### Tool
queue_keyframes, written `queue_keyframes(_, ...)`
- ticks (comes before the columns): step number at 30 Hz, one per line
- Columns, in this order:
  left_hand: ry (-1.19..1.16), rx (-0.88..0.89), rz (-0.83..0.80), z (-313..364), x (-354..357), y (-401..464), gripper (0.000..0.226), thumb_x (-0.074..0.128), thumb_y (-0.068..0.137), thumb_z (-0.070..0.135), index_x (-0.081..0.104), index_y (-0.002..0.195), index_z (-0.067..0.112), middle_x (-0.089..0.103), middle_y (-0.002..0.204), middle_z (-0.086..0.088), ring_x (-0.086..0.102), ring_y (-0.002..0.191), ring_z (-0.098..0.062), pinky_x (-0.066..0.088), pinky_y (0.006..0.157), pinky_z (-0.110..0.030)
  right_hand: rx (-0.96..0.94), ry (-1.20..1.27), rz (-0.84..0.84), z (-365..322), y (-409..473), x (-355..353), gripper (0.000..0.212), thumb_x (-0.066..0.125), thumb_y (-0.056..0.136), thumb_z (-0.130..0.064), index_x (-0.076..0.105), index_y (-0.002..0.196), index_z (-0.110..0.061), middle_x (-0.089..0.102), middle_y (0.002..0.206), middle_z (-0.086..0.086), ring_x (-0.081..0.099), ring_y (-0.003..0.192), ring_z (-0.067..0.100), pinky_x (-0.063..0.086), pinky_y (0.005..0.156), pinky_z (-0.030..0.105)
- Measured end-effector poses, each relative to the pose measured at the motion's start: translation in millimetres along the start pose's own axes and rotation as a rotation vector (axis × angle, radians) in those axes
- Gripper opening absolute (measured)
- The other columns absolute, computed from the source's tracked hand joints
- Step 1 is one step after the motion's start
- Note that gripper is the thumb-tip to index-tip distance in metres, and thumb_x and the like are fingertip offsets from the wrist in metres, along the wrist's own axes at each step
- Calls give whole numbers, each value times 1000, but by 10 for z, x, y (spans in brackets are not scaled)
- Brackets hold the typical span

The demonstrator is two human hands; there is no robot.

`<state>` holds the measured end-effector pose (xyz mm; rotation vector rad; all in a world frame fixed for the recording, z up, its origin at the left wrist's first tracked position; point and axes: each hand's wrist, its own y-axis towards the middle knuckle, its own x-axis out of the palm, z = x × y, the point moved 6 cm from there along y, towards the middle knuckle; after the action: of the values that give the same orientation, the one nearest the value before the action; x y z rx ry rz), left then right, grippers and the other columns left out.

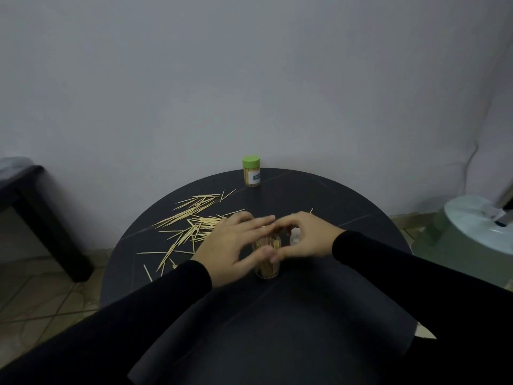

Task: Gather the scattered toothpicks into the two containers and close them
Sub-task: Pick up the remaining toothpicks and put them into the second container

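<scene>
A clear open container (267,262) full of toothpicks stands upright in the middle of the round black table (347,207). My left hand (231,244) and my right hand (304,236) curl round it from both sides, fingertips meeting over its mouth. Scattered toothpicks (191,218) lie in a loose heap to the left of my left hand. A second container with a green lid (251,171), closed and filled, stands at the table's far edge by the wall. A small pale object (294,237), possibly the other lid, shows behind my right hand.
A grey wall rises right behind the table. A dark bench or table (36,207) stands at the left on the tiled floor. A pale round stool or bin (477,226) sits at the right. A single toothpick (311,210) lies beyond my right hand.
</scene>
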<state>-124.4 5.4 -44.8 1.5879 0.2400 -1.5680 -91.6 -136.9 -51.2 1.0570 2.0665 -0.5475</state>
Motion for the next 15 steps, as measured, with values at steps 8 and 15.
queue_keyframes(8,-243,-39,95,-79,-60,13,58,27,93,60,45,140,30,39,133,32,34,131,-2,30,103,-27,101,-170,-95,-36,-16,-124,67,77,75,-43,49,135,-33,51,132,-11,38,128,13,30,111,40)
queue_keyframes(15,-86,-426,-5,-553,110,209,29,43,99,33,57,125,29,58,121,11,40,116,-8,35,101,-31,165,-392,95,204,183,-406,47,57,88,-11,57,126,-39,58,116,-15,50,104,3,35,104,38)
